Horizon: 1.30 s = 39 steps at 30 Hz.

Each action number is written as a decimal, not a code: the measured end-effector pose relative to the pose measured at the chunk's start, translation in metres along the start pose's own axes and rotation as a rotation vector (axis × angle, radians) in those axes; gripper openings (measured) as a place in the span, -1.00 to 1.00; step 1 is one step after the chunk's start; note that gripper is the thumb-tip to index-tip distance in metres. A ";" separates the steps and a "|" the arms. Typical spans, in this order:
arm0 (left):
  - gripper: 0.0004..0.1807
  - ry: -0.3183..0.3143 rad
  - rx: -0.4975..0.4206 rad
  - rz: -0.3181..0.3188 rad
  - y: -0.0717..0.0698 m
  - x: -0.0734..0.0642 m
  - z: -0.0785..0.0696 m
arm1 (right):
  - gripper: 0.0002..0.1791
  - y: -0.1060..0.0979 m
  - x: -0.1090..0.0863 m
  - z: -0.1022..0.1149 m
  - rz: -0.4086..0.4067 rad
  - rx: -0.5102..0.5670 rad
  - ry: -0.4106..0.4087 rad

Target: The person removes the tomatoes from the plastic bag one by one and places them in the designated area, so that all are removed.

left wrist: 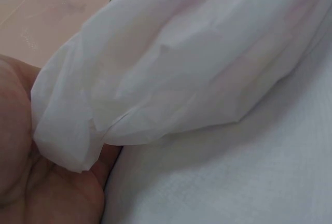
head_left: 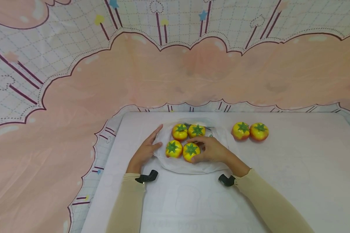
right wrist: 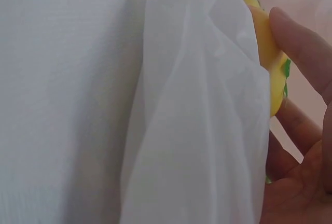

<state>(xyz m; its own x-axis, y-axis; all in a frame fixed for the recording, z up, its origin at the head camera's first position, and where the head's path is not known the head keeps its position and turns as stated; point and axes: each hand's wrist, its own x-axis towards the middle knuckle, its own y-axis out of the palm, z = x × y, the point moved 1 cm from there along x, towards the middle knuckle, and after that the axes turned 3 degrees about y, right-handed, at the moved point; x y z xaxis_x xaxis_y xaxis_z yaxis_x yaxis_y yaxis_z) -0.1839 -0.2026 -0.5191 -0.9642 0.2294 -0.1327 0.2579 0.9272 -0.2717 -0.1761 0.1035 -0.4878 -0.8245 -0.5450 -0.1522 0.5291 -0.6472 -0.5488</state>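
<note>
My right hand (head_left: pixel 210 149) holds a yellow-red tomato (head_left: pixel 191 152) with a green star-shaped top, thumb and fingers curled about its sides. That tomato is at the near right of a group in the white plastic bag (head_left: pixel 175 166). Beside it are a near-left tomato (head_left: pixel 173 149), a far-left tomato (head_left: pixel 180 132) and a far-right tomato (head_left: pixel 196 130). My left hand (head_left: pixel 147 149) rests against the bag's left side, fingers straight and thumb apart. In the right wrist view the bag's white wall (right wrist: pixel 202 110) hides most of the held tomato (right wrist: pixel 270 53).
Two more tomatoes sit side by side to the right of the bag: one nearer tomato (head_left: pixel 240 131) and one outer tomato (head_left: pixel 259 132). All lie on a white-covered table (head_left: pixel 186 200). A patterned pink and white cloth (head_left: pixel 175 74) hangs behind and at the left.
</note>
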 end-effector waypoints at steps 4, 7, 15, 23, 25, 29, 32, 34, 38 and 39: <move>-0.19 0.013 0.007 0.005 0.000 0.000 0.000 | -0.27 -0.001 -0.001 0.001 0.001 0.004 -0.012; -0.19 0.020 0.016 0.007 0.000 0.000 0.000 | -0.26 -0.003 -0.002 0.002 -0.001 -0.001 -0.013; -0.20 0.010 0.014 0.002 -0.001 0.001 0.000 | -0.27 -0.008 -0.005 0.003 -0.008 -0.004 -0.012; -0.19 0.006 0.019 0.001 -0.001 0.000 0.000 | -0.24 -0.013 -0.007 0.001 -0.013 -0.014 0.022; -0.19 0.006 0.020 0.003 -0.001 0.000 0.000 | -0.24 -0.014 -0.008 0.001 -0.016 -0.012 0.024; -0.19 0.011 0.019 0.006 -0.001 0.000 0.001 | -0.24 -0.016 -0.011 0.002 -0.023 -0.003 0.021; -0.19 0.012 0.019 0.005 -0.001 0.000 0.001 | -0.24 -0.019 -0.013 0.003 -0.029 0.000 0.015; -0.19 0.009 0.019 0.005 -0.001 0.000 0.002 | -0.23 -0.021 -0.015 0.003 -0.034 0.001 0.017; -0.19 0.007 0.024 0.002 -0.001 0.000 0.001 | -0.23 -0.024 -0.017 0.002 -0.051 -0.001 0.022; -0.18 0.007 0.027 0.002 -0.001 0.000 0.001 | -0.23 -0.025 -0.017 0.002 -0.053 -0.001 0.022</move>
<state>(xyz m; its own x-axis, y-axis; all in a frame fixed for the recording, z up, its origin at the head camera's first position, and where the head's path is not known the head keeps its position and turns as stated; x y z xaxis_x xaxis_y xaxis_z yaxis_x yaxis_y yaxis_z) -0.1840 -0.2039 -0.5200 -0.9642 0.2330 -0.1266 0.2610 0.9186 -0.2967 -0.1746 0.1276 -0.4701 -0.8559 -0.4975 -0.1411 0.4839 -0.6743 -0.5579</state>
